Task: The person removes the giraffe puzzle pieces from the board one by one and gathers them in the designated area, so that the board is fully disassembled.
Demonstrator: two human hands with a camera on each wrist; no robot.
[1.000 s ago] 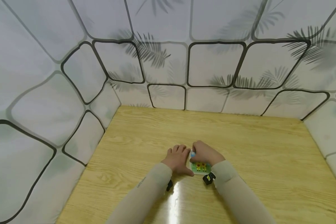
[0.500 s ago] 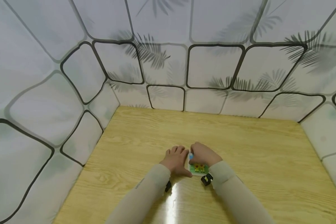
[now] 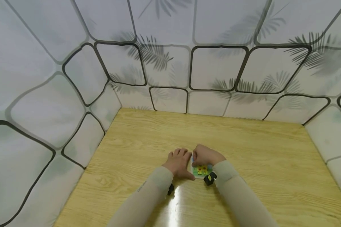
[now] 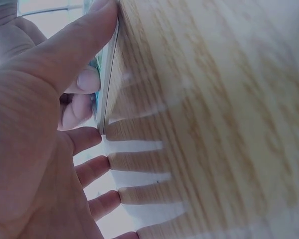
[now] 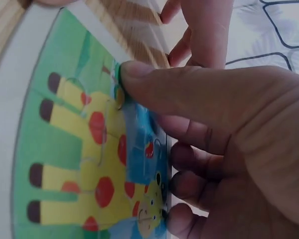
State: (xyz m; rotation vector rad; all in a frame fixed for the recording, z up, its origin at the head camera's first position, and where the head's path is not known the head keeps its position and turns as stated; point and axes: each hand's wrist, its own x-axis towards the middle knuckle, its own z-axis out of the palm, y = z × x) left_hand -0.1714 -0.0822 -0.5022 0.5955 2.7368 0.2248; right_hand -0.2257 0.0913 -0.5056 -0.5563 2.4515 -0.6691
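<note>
A flat jigsaw puzzle (image 3: 201, 171) with a pale border lies on the table; its picture is a yellow giraffe (image 5: 97, 149) with red spots on green and blue. My left hand (image 3: 178, 164) rests on the wood with fingers spread, thumb and forefinger against the puzzle's left edge (image 4: 107, 84). Over the top left part of the picture, my right hand (image 3: 206, 155) has its fingers curled. Its thumb (image 5: 154, 84) and forefinger pinch a puzzle piece (image 5: 118, 94) with blue, white and green on it. The hand hides much of that piece and the upper picture.
The wood-grain table (image 3: 147, 132) stretches around both hands. Pale fabric walls (image 3: 167, 69) with dark outlines and leaf prints stand at the back and sides. Small black devices (image 3: 210, 178) sit at both wrists.
The head view has shifted slightly. My right hand has turned a little over the picture, and less blue shows beside its thumb. The left hand stays at the puzzle's edge.
</note>
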